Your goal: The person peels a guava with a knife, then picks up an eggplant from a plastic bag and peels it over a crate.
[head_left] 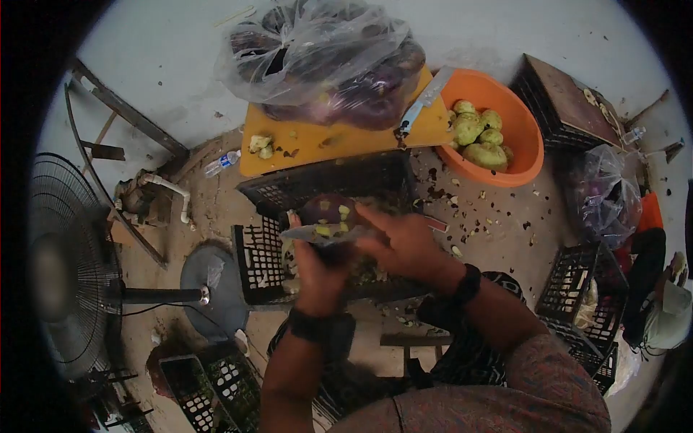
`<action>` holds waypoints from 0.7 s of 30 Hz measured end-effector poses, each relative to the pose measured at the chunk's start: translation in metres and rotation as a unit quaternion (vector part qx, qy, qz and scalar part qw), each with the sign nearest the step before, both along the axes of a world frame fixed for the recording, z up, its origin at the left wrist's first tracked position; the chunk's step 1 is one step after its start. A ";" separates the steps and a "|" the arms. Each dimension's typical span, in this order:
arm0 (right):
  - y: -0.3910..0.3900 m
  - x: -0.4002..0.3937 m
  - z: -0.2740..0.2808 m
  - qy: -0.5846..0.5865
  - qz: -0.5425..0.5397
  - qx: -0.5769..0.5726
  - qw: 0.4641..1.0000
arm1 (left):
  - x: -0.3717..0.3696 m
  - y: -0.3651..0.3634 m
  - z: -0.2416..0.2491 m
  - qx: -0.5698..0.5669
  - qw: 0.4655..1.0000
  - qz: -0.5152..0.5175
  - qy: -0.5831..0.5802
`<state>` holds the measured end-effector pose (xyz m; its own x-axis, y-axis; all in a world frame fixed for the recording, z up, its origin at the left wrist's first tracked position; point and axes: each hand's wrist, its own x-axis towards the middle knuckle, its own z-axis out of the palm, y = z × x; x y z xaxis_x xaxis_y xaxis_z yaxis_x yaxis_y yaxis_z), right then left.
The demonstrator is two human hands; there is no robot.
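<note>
A round dark purple eggplant [328,208], with pale yellow-green patches where skin is gone, is held up over a black crate [256,263]. My left hand [317,278] wraps around its lower left side, thumb up. A wide grey knife blade [299,233] lies across the eggplant, with pale bits on it. My right hand [404,245] is closed at the blade's right end; the handle is hidden in it, and motion blurs that area. Pale scraps and peelings lie inside the crate beneath my hands.
A yellow board [317,155] bears a clear bag of purple eggplants [325,65] and another knife [426,101]. Beside it, an orange basin [530,155] holds several peeled eggplants [485,156]. A fan [65,267] stands left; black crates [577,289] stand right.
</note>
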<state>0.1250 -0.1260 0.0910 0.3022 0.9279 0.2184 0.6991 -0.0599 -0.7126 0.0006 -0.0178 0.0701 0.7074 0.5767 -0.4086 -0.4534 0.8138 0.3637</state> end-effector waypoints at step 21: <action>-0.004 0.002 0.008 0.035 -0.019 0.009 0.999 | -0.001 0.016 0.014 0.073 0.992 -0.090 0.058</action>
<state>0.1272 -0.1301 0.0995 0.3522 0.9115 0.2126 0.6443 -0.0714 -0.7614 0.0001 -0.0019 0.0837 0.7573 0.5052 -0.4138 -0.2545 0.8119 0.5253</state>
